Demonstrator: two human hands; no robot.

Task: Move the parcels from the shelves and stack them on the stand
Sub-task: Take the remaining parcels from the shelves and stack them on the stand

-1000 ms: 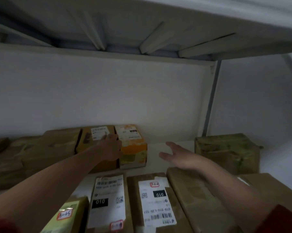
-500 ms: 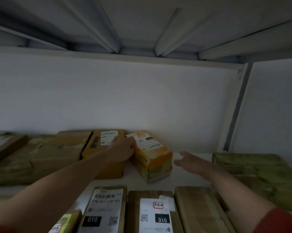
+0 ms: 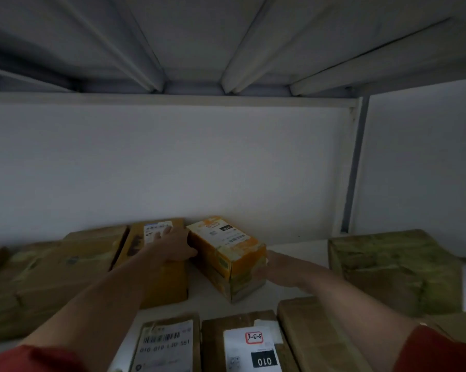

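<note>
Orange parcel (image 3: 226, 253) sits on the white shelf (image 3: 296, 247), back row, skewed with its near end angled right. Left hand (image 3: 175, 249) against its left face: fingers lie straight over the brown labelled box (image 3: 156, 283) next door, thumb on the orange side. Right hand (image 3: 273, 267) flat against the parcel's right face, fingertips hidden behind the corner. Half a second ago the right hand was apart from it; now touching. Green-taped parcel (image 3: 392, 269) well right. Labelled parcel "010" (image 3: 242, 345) in the front row.
</note>
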